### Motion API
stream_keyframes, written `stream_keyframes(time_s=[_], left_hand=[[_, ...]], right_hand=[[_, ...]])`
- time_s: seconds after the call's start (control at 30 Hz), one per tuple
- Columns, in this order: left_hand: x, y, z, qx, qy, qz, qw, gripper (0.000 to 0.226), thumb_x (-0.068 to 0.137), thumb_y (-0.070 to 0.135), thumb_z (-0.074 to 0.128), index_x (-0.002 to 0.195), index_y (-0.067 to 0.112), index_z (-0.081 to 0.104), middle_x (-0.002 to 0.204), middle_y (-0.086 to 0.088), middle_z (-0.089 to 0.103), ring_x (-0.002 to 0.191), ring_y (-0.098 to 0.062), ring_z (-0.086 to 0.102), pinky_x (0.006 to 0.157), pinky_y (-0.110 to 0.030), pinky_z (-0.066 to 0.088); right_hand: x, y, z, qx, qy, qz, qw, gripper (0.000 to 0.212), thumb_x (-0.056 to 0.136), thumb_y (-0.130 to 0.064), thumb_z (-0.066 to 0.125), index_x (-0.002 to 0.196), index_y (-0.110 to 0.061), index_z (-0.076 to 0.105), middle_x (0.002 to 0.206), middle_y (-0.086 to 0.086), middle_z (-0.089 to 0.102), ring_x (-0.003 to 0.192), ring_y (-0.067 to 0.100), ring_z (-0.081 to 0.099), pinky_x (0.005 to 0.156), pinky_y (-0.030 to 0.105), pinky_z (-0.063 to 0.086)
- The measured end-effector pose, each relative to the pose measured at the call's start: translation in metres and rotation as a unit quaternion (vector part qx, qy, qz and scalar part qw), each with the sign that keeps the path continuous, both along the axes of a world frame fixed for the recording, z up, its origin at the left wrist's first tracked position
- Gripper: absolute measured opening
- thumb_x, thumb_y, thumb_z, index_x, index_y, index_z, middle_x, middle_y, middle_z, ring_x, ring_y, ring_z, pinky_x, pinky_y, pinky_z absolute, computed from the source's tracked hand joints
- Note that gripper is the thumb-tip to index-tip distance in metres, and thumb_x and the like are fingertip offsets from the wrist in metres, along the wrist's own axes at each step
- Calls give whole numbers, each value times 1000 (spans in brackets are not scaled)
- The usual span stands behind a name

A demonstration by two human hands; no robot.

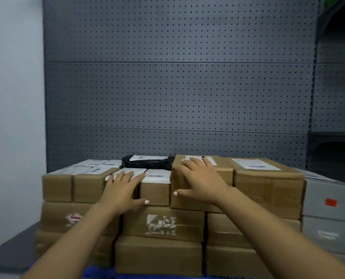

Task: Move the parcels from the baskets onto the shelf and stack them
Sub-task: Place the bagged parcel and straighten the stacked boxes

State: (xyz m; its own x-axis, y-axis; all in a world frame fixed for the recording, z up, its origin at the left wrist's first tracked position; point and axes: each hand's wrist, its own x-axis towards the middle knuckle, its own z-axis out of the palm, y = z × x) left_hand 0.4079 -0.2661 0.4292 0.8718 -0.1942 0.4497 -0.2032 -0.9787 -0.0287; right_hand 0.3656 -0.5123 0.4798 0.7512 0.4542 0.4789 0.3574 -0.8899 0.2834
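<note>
Up front, both bare forearms are reaching forward and slightly inward from the bottom of the view toward the stacked parcels. The left hand (121,191) is lying palm-down over the front top edge of a small brown parcel (155,187) row, its fingers straight and lightly spread across a white label, the thumb stretching out to the right along the box front. The right hand (200,181) is resting flat on a taller brown parcel (202,179), fingers fanned wide over its top and front corner, thumb pointing left across the front face; neither hand is curling round anything. That taller parcel is sitting on top of the stack on the dark shelf (10,252), just beside a wide brown parcel (268,186) on its right. Across the top layer four small brown boxes are showing at the front, with two larger ones to the right. One black bag parcel (147,162) is lying behind them against the grey pegboard (177,87). Two grey boxes (328,216) are standing stacked at the far right.
</note>
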Motion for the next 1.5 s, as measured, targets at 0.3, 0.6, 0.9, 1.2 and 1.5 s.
stream_keyframes(time_s=[0.3, 0.6, 0.9, 1.2, 1.5], left_hand=[[19, 12, 9, 46, 14, -31, 998, 86, 76, 75, 52, 146, 49, 9, 157, 1, 21, 144, -29, 14, 114, -56, 7], [32, 8, 12, 32, 1, -32, 999, 88, 69, 82, 51, 143, 53, 16, 147, 0, 31, 131, -29, 27, 106, -48, 24], [29, 4, 14, -12, 18, -61, 998, 90, 66, 71, 67, 143, 46, 26, 152, 11, 30, 140, -26, 21, 111, -49, 12], [24, 7, 14, -11, 25, -69, 997, 91, 65, 70, 68, 142, 44, 29, 151, 10, 34, 137, -27, 25, 111, -46, 21], [20, 5, 12, 2, 26, -62, 998, 92, 68, 71, 66, 145, 43, 25, 153, 10, 30, 140, -27, 23, 113, -47, 16]], right_hand=[[33, 14, 4, 33, 39, -77, 996, 83, 80, -69, 55, 147, -33, 22, 149, 4, 36, 135, 28, 33, 114, 48, 20], [39, 11, 0, 57, 24, -73, 995, 78, 78, -70, 57, 142, -35, 30, 142, -1, 45, 125, 25, 42, 100, 38, 37], [39, 10, -1, 67, 16, -66, 995, 77, 77, -69, 59, 141, -36, 31, 140, -1, 46, 124, 26, 43, 99, 40, 38], [40, 9, -2, 76, 14, -61, 995, 78, 76, -67, 61, 142, -35, 32, 140, 1, 47, 124, 28, 43, 99, 40, 37], [37, 11, -3, 78, 7, -63, 995, 76, 77, -66, 61, 141, -35, 33, 139, 0, 48, 124, 27, 44, 98, 40, 37]])
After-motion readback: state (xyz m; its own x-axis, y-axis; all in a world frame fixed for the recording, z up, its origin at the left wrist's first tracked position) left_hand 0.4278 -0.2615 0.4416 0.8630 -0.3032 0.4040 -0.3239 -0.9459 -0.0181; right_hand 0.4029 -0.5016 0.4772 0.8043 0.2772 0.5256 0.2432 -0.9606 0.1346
